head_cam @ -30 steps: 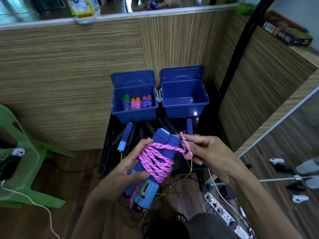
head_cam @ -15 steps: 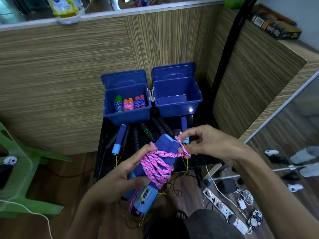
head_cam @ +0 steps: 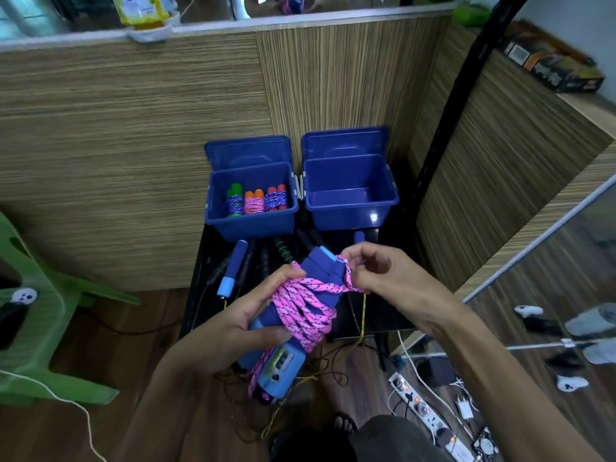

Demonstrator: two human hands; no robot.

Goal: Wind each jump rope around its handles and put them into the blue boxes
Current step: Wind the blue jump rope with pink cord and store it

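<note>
My left hand point(head_cam: 248, 323) grips a pair of blue jump rope handles point(head_cam: 321, 273) with a counter display, pink cord point(head_cam: 305, 308) wound around them. My right hand point(head_cam: 376, 276) pinches the loose end of the pink cord beside the handles' top. Behind, the left blue box point(head_cam: 250, 225) holds three wound ropes with green, orange and red handles. The right blue box point(head_cam: 350, 211) has nothing inside. Several unwound ropes point(head_cam: 233, 271) with blue and black handles lie on the black table point(head_cam: 196, 295) in front of the boxes.
A wooden partition stands behind and to the right. A green plastic chair point(head_cam: 40, 328) is at the left. A power strip point(head_cam: 423, 408) with cables lies on the floor at lower right. Thin cords dangle below the table edge.
My right hand has pulled the pink cord end in closer against the top of the handles. My left hand keeps the same grip.
</note>
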